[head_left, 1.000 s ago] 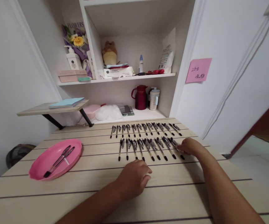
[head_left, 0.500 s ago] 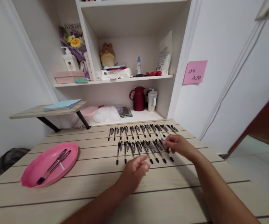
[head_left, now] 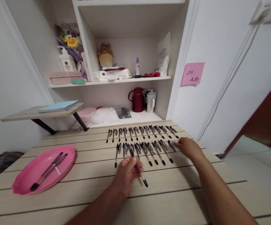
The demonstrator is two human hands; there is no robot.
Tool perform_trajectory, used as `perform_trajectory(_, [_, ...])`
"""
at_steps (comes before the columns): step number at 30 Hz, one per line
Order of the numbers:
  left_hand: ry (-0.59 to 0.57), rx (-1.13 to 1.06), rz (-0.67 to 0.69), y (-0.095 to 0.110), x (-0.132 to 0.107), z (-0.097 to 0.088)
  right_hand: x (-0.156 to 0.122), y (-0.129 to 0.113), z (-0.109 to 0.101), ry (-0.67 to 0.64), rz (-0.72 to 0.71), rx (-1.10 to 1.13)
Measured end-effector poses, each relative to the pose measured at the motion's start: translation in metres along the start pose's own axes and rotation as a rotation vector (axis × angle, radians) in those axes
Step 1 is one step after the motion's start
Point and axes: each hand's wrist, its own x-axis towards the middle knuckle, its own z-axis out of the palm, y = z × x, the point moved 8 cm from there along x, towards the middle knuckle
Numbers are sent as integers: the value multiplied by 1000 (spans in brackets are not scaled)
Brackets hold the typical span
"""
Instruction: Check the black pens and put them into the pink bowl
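Note:
Two rows of black pens lie on the wooden table (head_left: 173, 193), a back row (head_left: 140, 131) and a front row (head_left: 150, 151). My left hand (head_left: 126, 175) is closed round one black pen (head_left: 142, 175), holding it slanted just above the table, tip toward me. My right hand (head_left: 189, 147) rests at the right end of the front row, fingertips pinched on a short black piece (head_left: 171, 145) that looks like a pen cap. A pink oval tray (head_left: 20, 181) at the left holds two pens (head_left: 47, 170).
Behind the table is a white shelf unit with a red jug (head_left: 137, 99), a cup (head_left: 150, 100) and a plastic bag (head_left: 104, 115). A small raised board with a blue notebook (head_left: 58, 106) stands at the back left. A pink sticky note (head_left: 192, 73) hangs on the right wall.
My right hand lifted a pen from the right end of the front row and it is now in my left hand. My right hand moved back to the row's right end.

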Motion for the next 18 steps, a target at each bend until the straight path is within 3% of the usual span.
perform_trajectory(3, [-9, 19, -15, -3, -2, 1, 10, 19, 18, -83, 39, -65])
perform_trajectory(8, [-37, 63, -56, -11, -7, 4, 12, 24, 38, -80, 59, -99])
perform_trajectory(18, [-94, 174, -88, -21, -10, 11, 21, 32, 49, -98, 26, -120])
